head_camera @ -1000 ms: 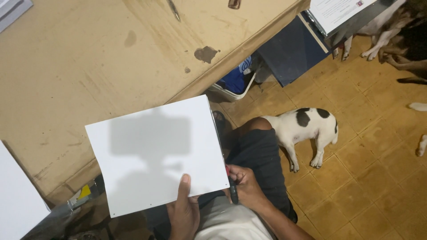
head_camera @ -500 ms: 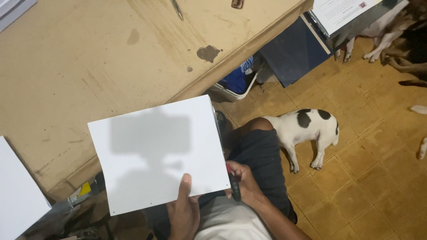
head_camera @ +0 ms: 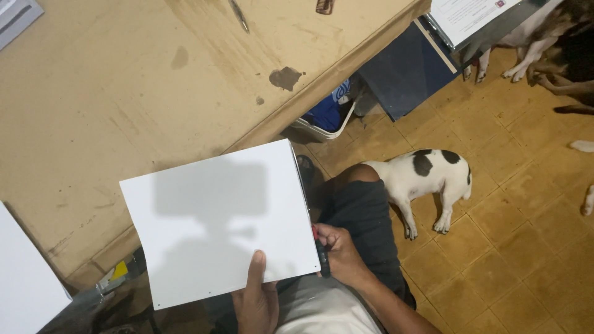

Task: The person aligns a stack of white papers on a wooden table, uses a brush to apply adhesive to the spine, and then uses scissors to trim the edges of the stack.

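Observation:
My left hand (head_camera: 255, 299) grips the near edge of a white rectangular sheet (head_camera: 216, 222), thumb lying on top. The sheet hangs over the edge of a worn brown table (head_camera: 111, 93) and carries the shadow of my head camera. My right hand (head_camera: 339, 252) is closed on a dark tool with a red tip (head_camera: 321, 253), held against the sheet's right near corner. Both hands are over my lap, with my knee in dark shorts (head_camera: 362, 204) beside them.
A white dog with black patches (head_camera: 427, 176) lies on the tan tiled floor by my knee. More dog legs (head_camera: 532, 49) show at top right. A dark blue panel (head_camera: 408, 68) and a white tub (head_camera: 325, 117) sit under the table. Another white sheet (head_camera: 25, 278) lies at left.
The view has shifted slightly; the sheet sits a little lower and to the right in the picture. Both hands keep the same hold.

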